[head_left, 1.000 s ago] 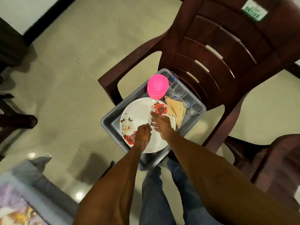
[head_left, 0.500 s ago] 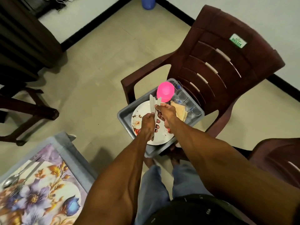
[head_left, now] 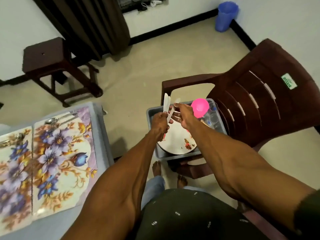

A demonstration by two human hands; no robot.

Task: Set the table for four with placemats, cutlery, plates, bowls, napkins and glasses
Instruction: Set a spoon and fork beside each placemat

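Note:
My left hand (head_left: 160, 121) grips a bunch of pale knives (head_left: 166, 103) upright above the grey tub (head_left: 150, 116). One more knife (head_left: 173, 110) is pinched in my right hand (head_left: 183, 115), close beside the bunch. The tub stands on a brown plastic chair (head_left: 270, 94) and holds a white flowered plate (head_left: 178, 142), a pink bowl (head_left: 200, 107) and clear glasses (head_left: 214, 118). At the left, two floral placemats (head_left: 58, 158) lie on the grey table (head_left: 102, 135), with a spoon (head_left: 52, 120) at the far end.
A dark wooden stool (head_left: 46, 58) and a brown curtain (head_left: 93, 23) stand at the back left. A blue bin (head_left: 225, 16) sits in the far corner. My bare feet (head_left: 157, 168) are on the tiled floor between table and chair.
Both hands lifted the knives off the plate and raised them above the tub. My view swung left and back, bringing the table with placemats into sight.

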